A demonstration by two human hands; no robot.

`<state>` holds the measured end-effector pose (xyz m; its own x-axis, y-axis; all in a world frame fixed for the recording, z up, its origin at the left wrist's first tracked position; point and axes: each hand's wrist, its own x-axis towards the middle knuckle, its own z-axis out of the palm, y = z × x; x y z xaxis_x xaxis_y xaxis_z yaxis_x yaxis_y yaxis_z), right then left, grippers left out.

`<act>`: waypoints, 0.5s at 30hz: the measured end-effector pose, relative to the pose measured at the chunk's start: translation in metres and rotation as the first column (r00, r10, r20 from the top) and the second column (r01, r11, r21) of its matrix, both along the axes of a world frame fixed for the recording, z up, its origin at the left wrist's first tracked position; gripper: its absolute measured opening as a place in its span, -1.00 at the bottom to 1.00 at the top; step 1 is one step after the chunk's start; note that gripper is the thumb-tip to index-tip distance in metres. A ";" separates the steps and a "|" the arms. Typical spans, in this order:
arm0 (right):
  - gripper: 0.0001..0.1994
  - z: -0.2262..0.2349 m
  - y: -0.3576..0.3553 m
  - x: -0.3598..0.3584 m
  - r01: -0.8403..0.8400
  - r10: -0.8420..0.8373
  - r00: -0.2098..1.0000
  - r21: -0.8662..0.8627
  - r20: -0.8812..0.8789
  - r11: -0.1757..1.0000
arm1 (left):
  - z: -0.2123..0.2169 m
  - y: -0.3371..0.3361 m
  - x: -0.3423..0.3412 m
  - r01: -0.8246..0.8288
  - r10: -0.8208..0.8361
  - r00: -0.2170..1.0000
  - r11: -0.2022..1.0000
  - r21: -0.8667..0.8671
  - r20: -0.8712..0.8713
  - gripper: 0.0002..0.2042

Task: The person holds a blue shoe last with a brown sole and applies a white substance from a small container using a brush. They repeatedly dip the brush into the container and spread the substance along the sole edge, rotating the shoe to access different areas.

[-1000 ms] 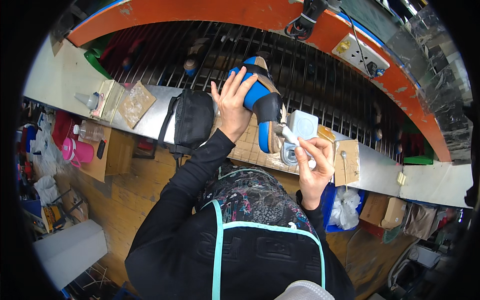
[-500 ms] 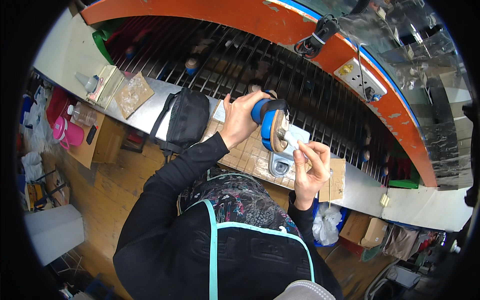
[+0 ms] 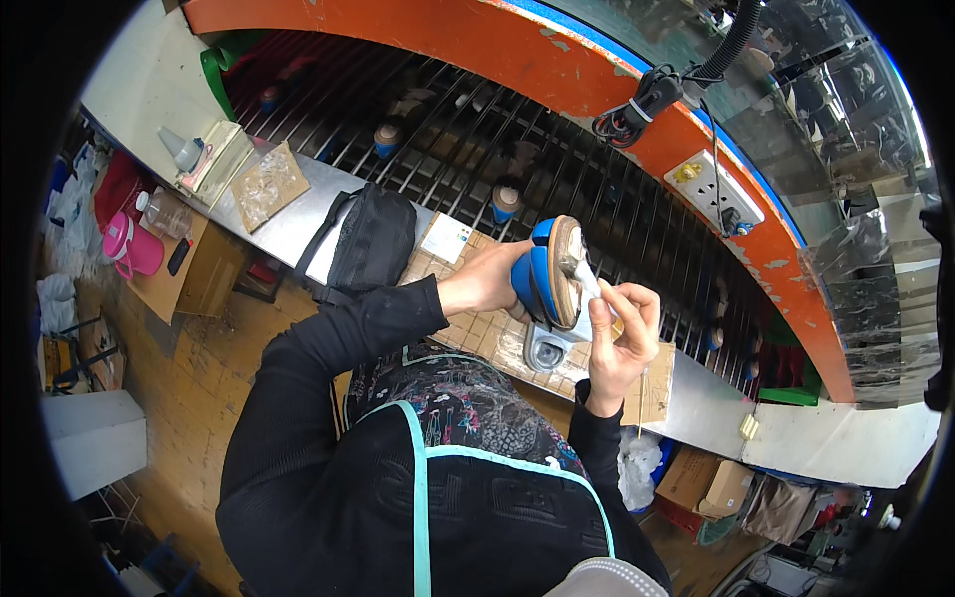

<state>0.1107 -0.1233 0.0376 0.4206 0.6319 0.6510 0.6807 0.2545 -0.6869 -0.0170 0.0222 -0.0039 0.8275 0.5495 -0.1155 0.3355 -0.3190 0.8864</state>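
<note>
Black bag (image 3: 368, 244) lying on the steel bench (image 3: 288, 214) just left of the work; small metal pot (image 3: 545, 350) below the hands, wire rack (image 3: 468, 149) behind. Blue shoe (image 3: 545, 274) held up over the bench, pale sole turned right. Left hand (image 3: 487, 284) wrapped around the shoe's upper, fingers closed on it. Right hand (image 3: 622, 333) raised beside it, fingers pinched on a small brush (image 3: 580, 275) touching the sole.

Orange-framed wire rack (image 3: 418, 109), steel bench (image 3: 288, 224), worn wooden floor (image 3: 199, 348).
</note>
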 end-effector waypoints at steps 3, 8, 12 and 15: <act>-0.77 0.000 0.001 0.002 -0.012 0.012 1.000 0.008 -0.002 1.000 | -0.001 0.000 0.001 0.083 -0.081 0.997 0.988 -0.132 0.020 -0.29; -0.79 -0.001 0.001 0.006 -0.017 0.017 1.000 0.006 0.007 1.000 | -0.002 -0.001 0.000 0.182 -0.190 0.982 0.934 -0.308 0.005 -0.47; -0.79 -0.002 0.000 0.009 -0.037 0.037 0.999 0.001 0.002 0.999 | 0.006 -0.003 -0.003 0.242 -0.252 0.967 0.840 -0.486 0.045 -0.43; -0.79 -0.003 -0.005 0.008 -0.069 0.069 0.997 0.009 -0.026 0.998 | 0.014 -0.010 -0.008 0.257 -0.283 0.958 0.785 -0.563 0.043 -0.41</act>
